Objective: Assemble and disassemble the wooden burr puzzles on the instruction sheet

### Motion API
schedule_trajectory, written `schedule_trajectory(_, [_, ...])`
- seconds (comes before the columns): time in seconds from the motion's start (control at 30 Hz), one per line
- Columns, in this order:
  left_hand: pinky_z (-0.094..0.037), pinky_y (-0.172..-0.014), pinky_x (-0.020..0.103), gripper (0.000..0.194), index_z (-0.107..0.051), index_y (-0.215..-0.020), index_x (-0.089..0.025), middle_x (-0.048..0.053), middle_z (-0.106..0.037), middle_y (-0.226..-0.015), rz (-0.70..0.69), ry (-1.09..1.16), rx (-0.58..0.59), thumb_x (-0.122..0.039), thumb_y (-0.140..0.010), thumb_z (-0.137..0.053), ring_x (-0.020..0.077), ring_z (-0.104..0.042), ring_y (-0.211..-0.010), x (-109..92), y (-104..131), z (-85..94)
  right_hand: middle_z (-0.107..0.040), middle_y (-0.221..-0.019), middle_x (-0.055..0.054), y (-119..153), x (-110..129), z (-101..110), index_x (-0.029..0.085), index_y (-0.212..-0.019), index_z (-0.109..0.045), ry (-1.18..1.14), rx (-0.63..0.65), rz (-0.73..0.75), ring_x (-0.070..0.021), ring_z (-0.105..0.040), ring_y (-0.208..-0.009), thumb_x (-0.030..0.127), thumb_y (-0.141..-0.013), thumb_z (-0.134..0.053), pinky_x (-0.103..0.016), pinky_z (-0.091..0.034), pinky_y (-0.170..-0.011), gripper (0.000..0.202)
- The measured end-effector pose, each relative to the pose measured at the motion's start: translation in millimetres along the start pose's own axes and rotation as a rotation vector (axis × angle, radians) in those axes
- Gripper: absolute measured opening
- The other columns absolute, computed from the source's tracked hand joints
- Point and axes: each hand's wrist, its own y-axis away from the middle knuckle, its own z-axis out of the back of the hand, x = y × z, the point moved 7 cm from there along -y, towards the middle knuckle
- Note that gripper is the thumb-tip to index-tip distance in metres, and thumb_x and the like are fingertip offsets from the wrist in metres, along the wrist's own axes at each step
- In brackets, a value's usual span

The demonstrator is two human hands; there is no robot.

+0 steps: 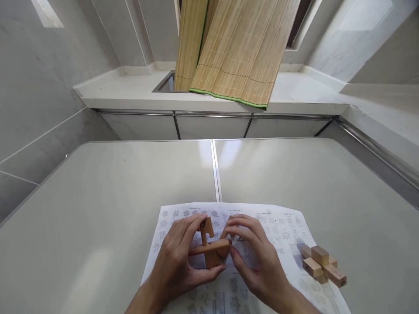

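Note:
Over the printed sheet, my left hand [178,257] is closed around a partly joined wooden puzzle [212,257], its thumb below and fingers above. One upright piece of it has a notch cut in its side, and a long flat piece crosses the middle. My right hand [257,253] pinches another wooden puzzle piece [226,226], which slants up beside the joined ones. Its thumb is near the right end of the crossing piece. My fingers partly hide where the pieces meet.
The instruction sheet [288,226] with small printed diagrams lies on the pale table [98,196]. An assembled wooden block puzzle [322,264] sits at its right edge. Beyond the table is a white counter [131,93] with a sink [165,83] and a bamboo mat [238,56] hanging over its edge.

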Motion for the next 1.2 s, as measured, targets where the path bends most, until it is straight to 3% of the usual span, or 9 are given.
schedule_trajectory(0.1, [-0.060,-0.100,0.044,0.085,-0.049,-0.149,-0.018,0.016,-0.069,-0.132,-0.012,-0.003,0.014,-0.040,-0.077,-0.088,0.0337,-0.068,-0.119,2.4,0.9,-1.2,-0.070,-0.116,-0.010,-3.7,5.9,-3.7,0.025,-0.125,-0.064,-0.027,0.028,0.063,-0.0293,-0.060,-0.125,0.003,-0.097,-0.058,-0.053,-0.055,-0.107,0.036])
schedule_trajectory(0.27, [-0.060,-0.100,0.044,0.084,-0.048,-0.148,-0.016,0.017,-0.068,-0.131,-0.025,0.006,0.033,-0.039,-0.078,-0.088,0.0328,-0.068,-0.118,-1.9,-2.4,-0.8,-0.075,-0.110,-0.008,-5.0,11.3,-6.8,0.024,-0.124,-0.065,-0.070,0.051,0.128,-0.0268,-0.065,-0.112,0.002,-0.096,-0.062,-0.046,-0.060,-0.097,0.036])
schedule_trajectory(0.6, [-0.061,-0.099,0.047,0.093,-0.044,-0.153,-0.020,0.018,-0.068,-0.135,-0.013,0.031,0.050,-0.038,-0.074,-0.091,0.0358,-0.069,-0.119,-2.0,0.8,-3.1,-0.074,-0.107,-0.006,0.0,-0.3,-10.0,0.026,-0.122,-0.067,-0.141,0.133,0.097,-0.0235,-0.068,-0.101,0.003,-0.101,-0.058,-0.040,-0.062,-0.085,0.032])
schedule_trajectory(0.93, [-0.056,-0.112,0.048,0.091,-0.031,-0.165,-0.016,0.023,-0.055,-0.156,-0.053,0.002,0.057,-0.042,-0.093,-0.080,0.0356,-0.058,-0.142,-2.8,2.3,-3.8,-0.075,-0.106,-0.006,-1.1,2.5,-7.8,0.027,-0.122,-0.069,-0.161,0.181,0.105,-0.0230,-0.070,-0.097,0.005,-0.102,-0.060,-0.038,-0.061,-0.084,0.032])
schedule_trajectory(1.07, [-0.057,-0.112,0.046,0.075,-0.032,-0.164,-0.018,0.021,-0.054,-0.158,-0.092,0.007,0.054,-0.033,-0.101,-0.071,0.0321,-0.056,-0.145,-8.2,4.6,-6.6,-0.074,-0.105,-0.006,-0.4,0.3,-7.7,0.028,-0.125,-0.069,-0.198,0.194,0.069,-0.0216,-0.072,-0.094,0.008,-0.103,-0.060,-0.035,-0.062,-0.080,0.030])
schedule_trajectory(1.2, [-0.060,-0.108,0.041,0.043,-0.055,-0.146,-0.020,0.017,-0.060,-0.151,-0.120,0.072,0.038,-0.020,-0.104,-0.065,0.0268,-0.063,-0.135,-14.2,5.1,-6.1,-0.073,-0.106,-0.005,0.0,-3.0,-5.5,0.030,-0.124,-0.069,-0.271,0.181,0.005,-0.0188,-0.074,-0.096,0.010,-0.104,-0.062,-0.030,-0.062,-0.082,0.029])
